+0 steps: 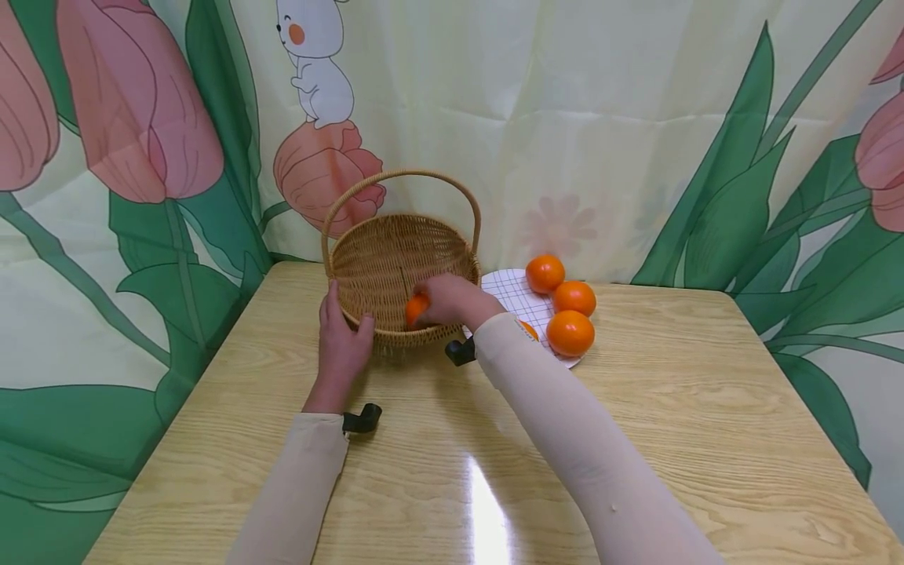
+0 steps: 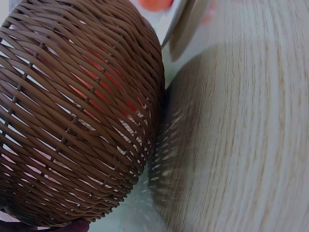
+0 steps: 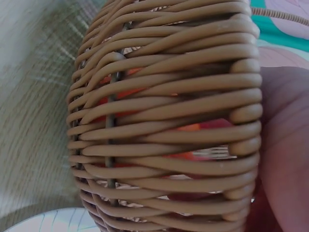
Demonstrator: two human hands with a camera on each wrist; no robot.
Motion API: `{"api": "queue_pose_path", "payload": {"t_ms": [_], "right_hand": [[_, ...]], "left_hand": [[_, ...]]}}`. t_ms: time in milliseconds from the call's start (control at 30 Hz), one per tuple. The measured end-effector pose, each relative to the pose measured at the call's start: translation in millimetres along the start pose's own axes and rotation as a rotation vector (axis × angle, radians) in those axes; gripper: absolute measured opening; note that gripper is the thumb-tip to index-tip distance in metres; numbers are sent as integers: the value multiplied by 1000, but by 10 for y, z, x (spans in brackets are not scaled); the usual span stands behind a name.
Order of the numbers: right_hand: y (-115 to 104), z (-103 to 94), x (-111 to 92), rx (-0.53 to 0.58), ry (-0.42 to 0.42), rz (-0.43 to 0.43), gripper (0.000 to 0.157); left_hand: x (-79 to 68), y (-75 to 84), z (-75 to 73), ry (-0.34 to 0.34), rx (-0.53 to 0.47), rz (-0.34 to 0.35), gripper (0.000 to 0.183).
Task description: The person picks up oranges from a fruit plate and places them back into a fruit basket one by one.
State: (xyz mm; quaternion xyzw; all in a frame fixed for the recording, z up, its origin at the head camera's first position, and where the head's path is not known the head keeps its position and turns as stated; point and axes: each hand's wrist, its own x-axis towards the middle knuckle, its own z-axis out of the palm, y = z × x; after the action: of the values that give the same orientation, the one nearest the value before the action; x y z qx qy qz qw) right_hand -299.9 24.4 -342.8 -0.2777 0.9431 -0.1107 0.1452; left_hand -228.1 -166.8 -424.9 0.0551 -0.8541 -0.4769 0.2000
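Observation:
A tan wicker basket (image 1: 395,235) with an arched handle is tipped toward me near the table's back edge. My left hand (image 1: 342,337) grips its left front rim, fingers along the outer side and thumb at the rim. Inside the basket, my right hand (image 1: 452,300) holds an orange (image 1: 417,309), its fingers curled over the fruit. Through the weave (image 3: 169,106) in the right wrist view, patches of orange show. From the left wrist, the woven underside (image 2: 82,106) fills much of the view, with a fingertip (image 2: 77,225) at its lower edge.
Right of the basket lies a white plate (image 1: 519,290) with a grid pattern. Several oranges (image 1: 570,333) sit on it, one partly hidden behind my right sleeve. The wooden table (image 1: 678,408) meets a floral curtain (image 1: 565,141) at the back.

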Motion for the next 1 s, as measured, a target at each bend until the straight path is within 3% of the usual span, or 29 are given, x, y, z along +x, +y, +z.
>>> {"api": "queue_pose_path", "payload": {"t_ms": [367, 667, 1000], "right_hand": [[28, -80, -112, 5, 10, -4, 55], [70, -126, -265, 8, 124, -65, 50], [147, -118, -487, 41, 322, -114, 40]], "left_hand": [[-7, 13, 19, -21, -9, -42, 80], [5, 26, 12, -27, -23, -72, 80], [17, 27, -1, -13, -66, -95, 79]]}}
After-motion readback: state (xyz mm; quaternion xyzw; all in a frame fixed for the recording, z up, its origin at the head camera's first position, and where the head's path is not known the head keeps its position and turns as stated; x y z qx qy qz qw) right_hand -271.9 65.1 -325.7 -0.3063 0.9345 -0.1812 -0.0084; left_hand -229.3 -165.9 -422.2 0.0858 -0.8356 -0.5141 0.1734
